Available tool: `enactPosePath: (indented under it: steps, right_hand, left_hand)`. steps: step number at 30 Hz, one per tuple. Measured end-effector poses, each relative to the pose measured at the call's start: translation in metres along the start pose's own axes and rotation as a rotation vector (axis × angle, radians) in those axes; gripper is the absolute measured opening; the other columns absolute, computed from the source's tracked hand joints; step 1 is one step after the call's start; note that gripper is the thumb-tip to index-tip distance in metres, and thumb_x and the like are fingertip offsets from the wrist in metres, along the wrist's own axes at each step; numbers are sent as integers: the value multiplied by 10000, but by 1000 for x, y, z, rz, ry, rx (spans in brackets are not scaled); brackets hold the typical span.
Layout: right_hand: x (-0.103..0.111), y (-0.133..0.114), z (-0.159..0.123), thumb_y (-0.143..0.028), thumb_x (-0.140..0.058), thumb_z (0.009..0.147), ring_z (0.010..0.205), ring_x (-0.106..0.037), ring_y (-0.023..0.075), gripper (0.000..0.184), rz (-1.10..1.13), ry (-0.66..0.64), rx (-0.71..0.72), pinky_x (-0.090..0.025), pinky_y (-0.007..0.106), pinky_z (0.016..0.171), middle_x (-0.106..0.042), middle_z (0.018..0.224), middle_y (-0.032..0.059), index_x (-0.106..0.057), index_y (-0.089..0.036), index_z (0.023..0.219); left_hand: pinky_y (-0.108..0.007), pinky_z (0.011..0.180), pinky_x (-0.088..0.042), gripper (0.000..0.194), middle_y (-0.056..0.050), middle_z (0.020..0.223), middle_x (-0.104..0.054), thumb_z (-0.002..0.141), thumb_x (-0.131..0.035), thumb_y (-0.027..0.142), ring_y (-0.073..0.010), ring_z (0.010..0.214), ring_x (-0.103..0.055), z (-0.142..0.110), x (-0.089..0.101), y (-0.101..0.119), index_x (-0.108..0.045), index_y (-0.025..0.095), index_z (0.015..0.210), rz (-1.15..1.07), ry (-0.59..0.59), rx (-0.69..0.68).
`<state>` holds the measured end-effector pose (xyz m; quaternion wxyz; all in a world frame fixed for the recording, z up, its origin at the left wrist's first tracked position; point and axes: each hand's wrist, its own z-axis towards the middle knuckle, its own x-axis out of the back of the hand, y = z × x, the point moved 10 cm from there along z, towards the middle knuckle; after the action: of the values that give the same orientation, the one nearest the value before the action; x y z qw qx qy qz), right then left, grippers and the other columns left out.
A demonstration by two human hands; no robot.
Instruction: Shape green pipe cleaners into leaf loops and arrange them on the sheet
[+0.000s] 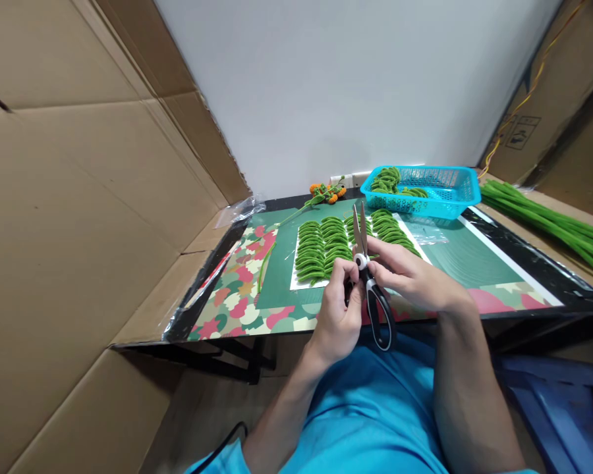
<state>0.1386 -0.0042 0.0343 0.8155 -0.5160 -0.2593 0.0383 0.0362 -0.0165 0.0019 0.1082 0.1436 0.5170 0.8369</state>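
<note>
A pair of scissors [379,315] with black and white handles is held up over the near table edge, blades pointing away from me and slightly apart. My left hand [338,309] is closed around one handle loop. My right hand [410,271] has its thumb and fingers closed at the scissors' pivot and lower blades, from the right side. Behind the hands lies a white sheet [301,284] bearing rows of curved, fuzzy green pieces [310,247]. The hands and scissors cover part of these rows.
A blue plastic basket [454,209] at the back right holds more green pieces. Long green stems [548,220] lie at the far right. Orange flowers on a green stem [332,195] rest at the back. Cardboard [79,197] walls off the left, a white wall [356,85] the back.
</note>
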Motion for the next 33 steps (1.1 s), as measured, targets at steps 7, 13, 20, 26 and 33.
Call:
enactPosePath:
  steps: [7,13,20,26,33]
  right_hand:
    - [-3,2,8,-384,-677,1029,895,-571,167,219,377,70,38,-493,257,705,-555,1053,16,-526,-248,1111]
    - [-4,-1,17,-281,-844,908,861,-544,128,432,625,133,109,-469,227,740,-561,1024,-18,-468,-278,1122]
    - [-8,-1,21,-326,-916,827,758,-527,111,538,702,167,45,-453,208,637,-566,946,-34,-449,-279,1089]
    - [-9,-13,17,-288,-860,888,823,-540,129,467,661,167,68,-504,233,691,-560,978,-19,-457,-286,1125]
    - [-15,-33,10,-217,-877,854,879,-570,153,513,584,153,82,-520,270,714,-596,1037,0,-460,-292,1144]
  left_hand:
    - [-233,625,-366,198,37,846,-407,1100,-549,317,-120,685,-386,-1,8,3,-420,242,970,-95,85,-35]
    - [-221,601,-341,218,35,845,-370,1086,-579,325,-122,687,-352,-3,12,10,-427,238,957,-139,130,-95]
    - [-211,603,-351,235,31,848,-381,1075,-605,358,-125,694,-349,-2,14,10,-434,241,964,-203,145,-102]
    - [-227,632,-374,274,27,835,-385,1042,-664,376,-132,701,-354,-4,17,10,-450,237,942,-269,180,-100]
    - [-252,700,-453,257,6,882,-511,990,-739,369,-146,758,-471,-20,29,5,-523,234,956,-282,303,-118]
